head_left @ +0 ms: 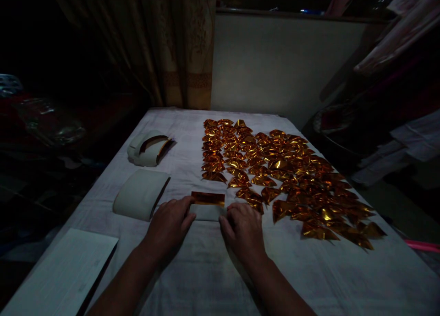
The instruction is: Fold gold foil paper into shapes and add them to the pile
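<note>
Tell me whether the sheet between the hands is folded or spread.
The sheet looks folded, at least partly: its pale side borders a gold strip between the left hand and right hand.

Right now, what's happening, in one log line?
left hand: touching left end of sheet | right hand: touching right end | gold pieces: on cloth

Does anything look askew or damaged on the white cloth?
The far paper stack looks askew, bulging unevenly with a dark gap between curled layers, unlike the nearer stack. No spill shows, though it's dim.
</note>
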A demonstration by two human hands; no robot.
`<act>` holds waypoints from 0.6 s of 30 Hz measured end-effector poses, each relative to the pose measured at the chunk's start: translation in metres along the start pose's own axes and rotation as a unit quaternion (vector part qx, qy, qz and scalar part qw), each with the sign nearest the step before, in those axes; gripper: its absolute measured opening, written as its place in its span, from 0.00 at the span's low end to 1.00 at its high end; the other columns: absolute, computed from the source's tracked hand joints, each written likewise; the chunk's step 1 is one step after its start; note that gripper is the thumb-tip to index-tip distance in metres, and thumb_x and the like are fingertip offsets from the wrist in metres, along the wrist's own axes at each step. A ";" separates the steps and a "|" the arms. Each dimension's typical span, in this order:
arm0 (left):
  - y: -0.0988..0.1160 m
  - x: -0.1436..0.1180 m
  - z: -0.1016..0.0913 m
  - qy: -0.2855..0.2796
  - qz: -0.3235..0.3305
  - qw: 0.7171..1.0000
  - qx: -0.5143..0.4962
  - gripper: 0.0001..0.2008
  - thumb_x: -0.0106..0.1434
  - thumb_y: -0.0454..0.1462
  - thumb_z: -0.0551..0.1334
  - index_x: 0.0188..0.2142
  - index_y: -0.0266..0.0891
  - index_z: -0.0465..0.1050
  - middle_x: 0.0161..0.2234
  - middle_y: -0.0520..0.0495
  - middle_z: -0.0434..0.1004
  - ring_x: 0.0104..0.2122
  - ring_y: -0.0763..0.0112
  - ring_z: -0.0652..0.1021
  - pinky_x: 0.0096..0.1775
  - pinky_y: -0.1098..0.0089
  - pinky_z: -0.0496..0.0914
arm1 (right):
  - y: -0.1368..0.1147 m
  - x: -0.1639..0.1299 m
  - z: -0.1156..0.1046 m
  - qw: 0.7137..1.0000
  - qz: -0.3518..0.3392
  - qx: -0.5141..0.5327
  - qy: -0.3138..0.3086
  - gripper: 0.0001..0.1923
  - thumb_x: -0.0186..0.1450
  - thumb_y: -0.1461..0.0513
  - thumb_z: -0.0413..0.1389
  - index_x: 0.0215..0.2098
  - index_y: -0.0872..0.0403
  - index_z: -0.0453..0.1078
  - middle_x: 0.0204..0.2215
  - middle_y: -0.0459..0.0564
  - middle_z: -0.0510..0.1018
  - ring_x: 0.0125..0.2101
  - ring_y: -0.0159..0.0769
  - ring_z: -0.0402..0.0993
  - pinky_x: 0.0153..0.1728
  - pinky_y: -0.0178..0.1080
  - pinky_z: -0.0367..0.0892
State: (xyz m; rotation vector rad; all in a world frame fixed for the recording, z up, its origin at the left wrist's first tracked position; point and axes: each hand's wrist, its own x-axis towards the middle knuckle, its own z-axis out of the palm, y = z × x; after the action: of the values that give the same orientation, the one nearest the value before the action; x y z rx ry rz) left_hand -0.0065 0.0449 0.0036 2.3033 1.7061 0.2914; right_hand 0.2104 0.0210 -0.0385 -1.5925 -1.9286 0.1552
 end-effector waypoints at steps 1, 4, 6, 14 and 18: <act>0.001 -0.001 0.002 0.015 0.009 1.000 0.000 0.15 0.67 0.35 0.60 0.53 0.40 0.70 0.42 0.44 0.79 0.42 0.59 0.78 0.45 0.60 0.69 | -0.001 0.000 0.000 1.000 0.000 -0.007 -0.002 0.07 0.66 0.61 0.58 0.29 0.51 0.67 0.35 0.48 0.77 0.39 0.42 0.69 0.43 0.45 0.57; 0.010 -0.004 0.006 0.080 0.052 0.995 0.024 0.12 0.66 0.33 0.59 0.48 0.41 0.73 0.47 0.42 0.76 0.46 0.56 0.76 0.46 0.58 0.70 | -0.002 0.001 0.000 1.000 0.000 -0.025 -0.005 0.08 0.65 0.61 0.59 0.29 0.51 0.66 0.35 0.48 0.76 0.39 0.42 0.69 0.42 0.44 0.57; 0.020 -0.008 0.010 0.113 0.105 0.987 0.033 0.09 0.67 0.33 0.58 0.44 0.42 0.75 0.46 0.42 0.77 0.47 0.56 0.75 0.47 0.56 0.70 | -0.002 0.001 0.001 0.999 -0.003 -0.032 0.000 0.08 0.65 0.61 0.59 0.29 0.51 0.66 0.34 0.48 0.76 0.39 0.43 0.68 0.42 0.44 0.57; 0.029 -0.031 0.042 0.142 0.225 0.963 0.047 0.17 0.71 0.37 0.56 0.57 0.37 0.70 0.54 0.43 0.78 0.54 0.57 0.76 0.57 0.55 0.69 | -0.002 0.001 0.002 0.999 -0.013 -0.030 0.010 0.08 0.67 0.62 0.57 0.30 0.50 0.65 0.34 0.49 0.76 0.38 0.42 0.69 0.42 0.44 0.57; 0.022 -0.035 0.050 0.137 0.228 0.962 0.064 0.19 0.72 0.38 0.55 0.59 0.36 0.69 0.57 0.41 0.76 0.56 0.57 0.76 0.57 0.55 0.71 | -0.002 0.001 0.002 1.000 -0.010 -0.029 0.005 0.07 0.67 0.62 0.57 0.30 0.50 0.66 0.34 0.49 0.76 0.38 0.42 0.68 0.43 0.44 0.57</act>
State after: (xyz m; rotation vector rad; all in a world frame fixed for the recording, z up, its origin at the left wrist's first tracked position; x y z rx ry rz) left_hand 0.0191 0.0009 -0.0366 2.8518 1.3080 0.6300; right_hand 0.2079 0.0216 -0.0390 -1.6073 -1.9579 0.0842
